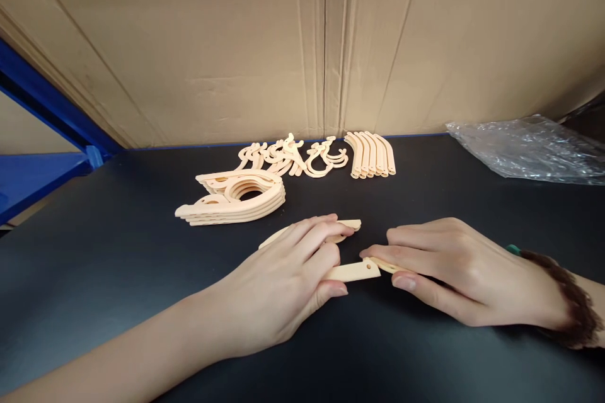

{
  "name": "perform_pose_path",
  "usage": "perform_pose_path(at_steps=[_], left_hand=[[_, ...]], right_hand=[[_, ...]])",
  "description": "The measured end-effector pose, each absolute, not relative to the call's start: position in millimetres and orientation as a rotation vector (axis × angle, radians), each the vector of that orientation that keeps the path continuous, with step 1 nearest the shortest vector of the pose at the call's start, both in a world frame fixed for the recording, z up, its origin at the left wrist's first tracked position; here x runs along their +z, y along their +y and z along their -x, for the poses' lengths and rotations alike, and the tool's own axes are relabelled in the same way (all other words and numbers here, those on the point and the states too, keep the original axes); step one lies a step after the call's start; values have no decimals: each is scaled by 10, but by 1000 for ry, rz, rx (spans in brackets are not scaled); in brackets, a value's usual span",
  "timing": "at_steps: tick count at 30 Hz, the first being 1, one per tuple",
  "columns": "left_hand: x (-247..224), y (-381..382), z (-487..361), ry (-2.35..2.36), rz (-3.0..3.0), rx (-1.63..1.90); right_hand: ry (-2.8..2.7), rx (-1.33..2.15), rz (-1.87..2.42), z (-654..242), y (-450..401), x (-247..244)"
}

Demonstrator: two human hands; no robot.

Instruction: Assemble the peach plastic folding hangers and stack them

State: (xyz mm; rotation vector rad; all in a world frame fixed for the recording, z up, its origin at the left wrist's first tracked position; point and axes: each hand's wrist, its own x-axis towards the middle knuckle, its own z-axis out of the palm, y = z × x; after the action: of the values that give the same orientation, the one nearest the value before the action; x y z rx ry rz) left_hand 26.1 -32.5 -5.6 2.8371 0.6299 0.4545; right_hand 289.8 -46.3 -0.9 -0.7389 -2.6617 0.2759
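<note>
Over the black table, my left hand [297,274] is closed from above on a beige hanger frame [352,272], apparently plastic. Two of the frame's ends stick out past my fingers on the right, the nearer one with a small round hole; the palm hides its middle. My right hand [439,271] pinches a slim beige hanger piece [382,264] between thumb and fingers. Its tip meets the holed end of the frame; whether the two are joined I cannot tell. Most of that piece is hidden under my right fingers.
Beyond my left hand lies a stack of folded beige hanger frames [246,209]. Behind it are a loose pile of hanger hooks [317,167] and a row of curved hanger arms [372,156]. A clear plastic bag [524,148] lies back right. Cardboard [212,44] stands behind the table [104,252].
</note>
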Motion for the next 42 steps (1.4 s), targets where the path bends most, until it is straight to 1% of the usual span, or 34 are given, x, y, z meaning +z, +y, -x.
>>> perform_pose_path(at_steps=[16,19,27,35,42], left_hand=[[-63,-315,-264,615,-2818,452],[-61,-311,-263,624,-2827,440],[-76,-317,-258,658,-2812,486],[-102,-323,-239,900,-2612,509],[-98,-295,-247,996,-2594,567]], right_hand=[[-2719,-376,587,-2878,-510,-17],[-2727,-442,588,-2877,-525,-32],[-2706,-414,535,-2884,-486,-61],[-2733,-92,661,-2884,-460,-17],[-2705,224,604,-2847,-480,50]])
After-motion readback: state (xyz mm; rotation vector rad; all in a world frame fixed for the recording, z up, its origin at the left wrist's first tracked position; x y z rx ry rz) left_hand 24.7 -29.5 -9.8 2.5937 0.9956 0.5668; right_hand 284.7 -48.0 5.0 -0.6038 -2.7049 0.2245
